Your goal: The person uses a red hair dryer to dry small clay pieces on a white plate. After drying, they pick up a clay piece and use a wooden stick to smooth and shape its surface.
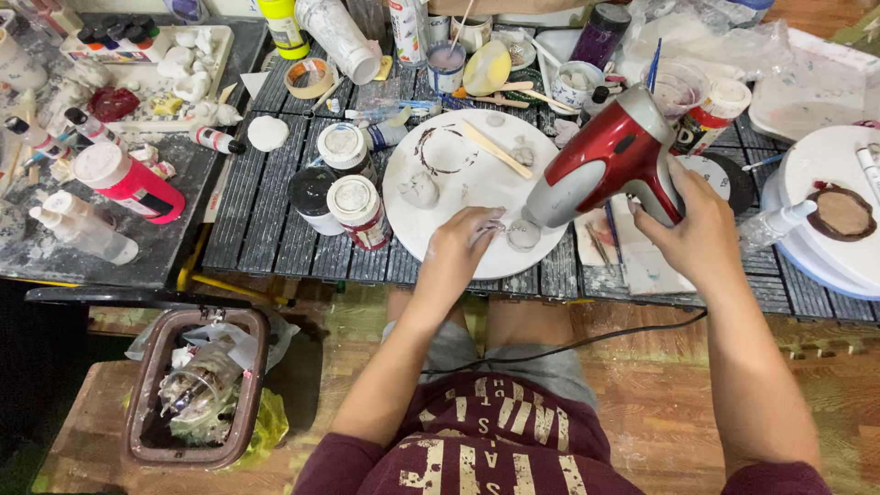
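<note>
We take the round white board [477, 197] on the slatted table [275, 229] as our landmark; everything else is placed from it.

Over the board's right edge we hold the red and grey dryer [610, 156], its nozzle pointing down at the board's near rim. Our right hand [701, 229] is wrapped tight round the dryer's handle, just right of the board. Our left hand [458, 247] rests on the board's near edge, fingers curled to steady 1 small clear cup [524, 235], which sits right under the nozzle. Further up the board lies 1 flat wooden stick [495, 148], and 2 lidded paint jars [353, 192] stand touching its left edge.

We judge the step to be drying whatever is in the cup. The next move calls for a steady nozzle and a firm hold on the cup, since it looks light enough for the airflow to tip it.
</note>
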